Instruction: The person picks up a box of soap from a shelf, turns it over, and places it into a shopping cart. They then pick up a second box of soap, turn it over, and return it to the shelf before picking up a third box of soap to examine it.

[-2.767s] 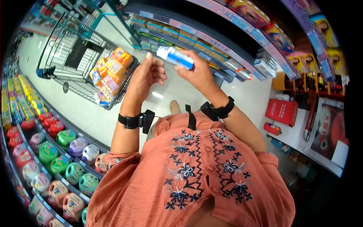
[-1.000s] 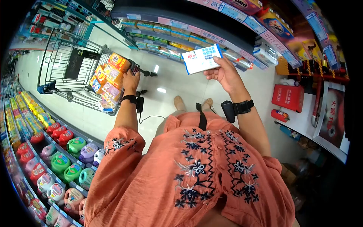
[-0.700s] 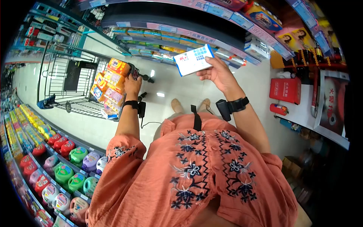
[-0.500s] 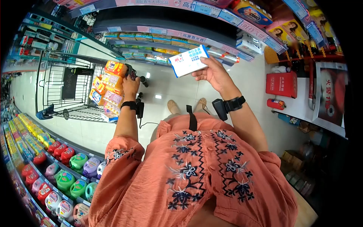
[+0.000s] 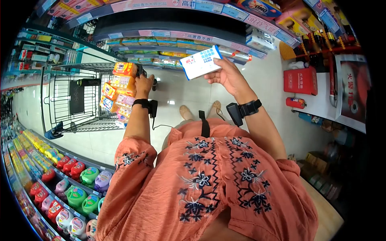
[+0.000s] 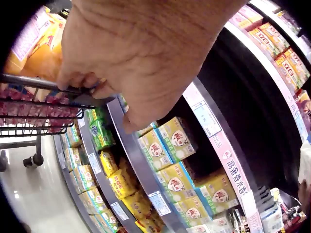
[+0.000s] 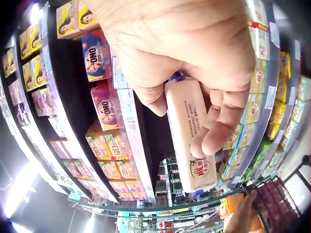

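Observation:
My right hand [image 5: 232,78] holds a white and blue wrapped soap bar [image 5: 202,62] out over the floor, its printed broad face turned up. In the right wrist view, the thumb and fingers pinch the soap bar [image 7: 191,131] along its narrow sides. Off to the left, my left hand [image 5: 143,85] grips the end bar of the shopping cart [image 5: 66,96]. Its fingers curl over the dark bar [image 6: 41,83] in the left wrist view. Right beside that hand, orange, yellow and pink soap packs [image 5: 124,85] are piled in the cart.
A shelf [image 5: 161,34] of boxed soaps runs across ahead, with dark gaps among the goods. Detergent bottles [image 5: 76,197] line the shelf at lower left. On the right stand a red box [image 5: 300,80] and a small red extinguisher [image 5: 296,103].
My left hand, raised near the soap bar at first, has moved left onto the cart. My right hand has turned the soap bar's broad face up. The view has shifted a little.

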A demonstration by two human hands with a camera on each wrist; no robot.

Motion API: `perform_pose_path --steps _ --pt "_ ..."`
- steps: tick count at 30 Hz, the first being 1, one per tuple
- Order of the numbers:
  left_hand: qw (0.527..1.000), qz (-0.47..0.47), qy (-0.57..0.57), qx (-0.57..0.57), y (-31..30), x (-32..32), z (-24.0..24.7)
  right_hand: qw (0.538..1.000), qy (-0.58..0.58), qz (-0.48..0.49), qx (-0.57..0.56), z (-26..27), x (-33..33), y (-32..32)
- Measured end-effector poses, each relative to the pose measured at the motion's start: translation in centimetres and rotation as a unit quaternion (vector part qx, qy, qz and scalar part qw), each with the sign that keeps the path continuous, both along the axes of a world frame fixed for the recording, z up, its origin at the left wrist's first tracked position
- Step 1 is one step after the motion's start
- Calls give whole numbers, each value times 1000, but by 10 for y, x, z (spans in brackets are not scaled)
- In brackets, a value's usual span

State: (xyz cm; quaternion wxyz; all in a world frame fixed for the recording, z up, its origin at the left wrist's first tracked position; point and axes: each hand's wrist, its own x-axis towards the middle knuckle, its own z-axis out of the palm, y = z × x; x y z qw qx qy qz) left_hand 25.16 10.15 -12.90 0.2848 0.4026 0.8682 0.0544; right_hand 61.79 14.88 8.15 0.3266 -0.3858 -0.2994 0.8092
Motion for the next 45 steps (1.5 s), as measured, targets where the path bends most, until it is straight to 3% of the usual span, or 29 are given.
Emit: perform_pose_path --steps 5,8,11,13,16,18,19,23,26,29,34,35,39,45 --pt "998 2 26 50 10 -3 -21 1000 12 -9 -8 -3 2 -1" --pt "997 -1 -15 72 17 -11 -26 1000 22 -11 -12 -4 3 0" --pt "989 -1 -137 53 24 -26 -24 999 26 -14 -14 -3 4 -1" --pt "989 -39 -119 76 27 -23 -11 999 27 -17 -18 -5 5 0" --pt "945 -47 -267 182 28 14 43 999 21 -21 -14 -4 8 0" --pt "861 37 -479 169 17 71 136 1000 11 -25 -3 -2 11 -2" --pt "831 41 -532 159 15 93 164 1000 6 -28 2 -2 14 -4" --pt "749 10 -648 136 19 151 206 999 13 -44 -8 -2 30 -5" --pt "771 -45 -620 142 26 180 215 999 26 -43 -15 -1 48 -5" --pt "782 -41 -600 164 39 207 218 998 14 -53 5 10 79 1" --pt "798 -129 -569 150 69 246 229 984 -140 -64 90 8 132 15" --pt "786 -143 -576 173 83 267 218 976 -169 -69 118 5 150 19" --pt "814 -211 -500 206 108 303 197 948 -233 -117 180 -12 179 28" --pt "805 -187 -520 215 124 338 182 912 -315 -132 227 -26 208 47"
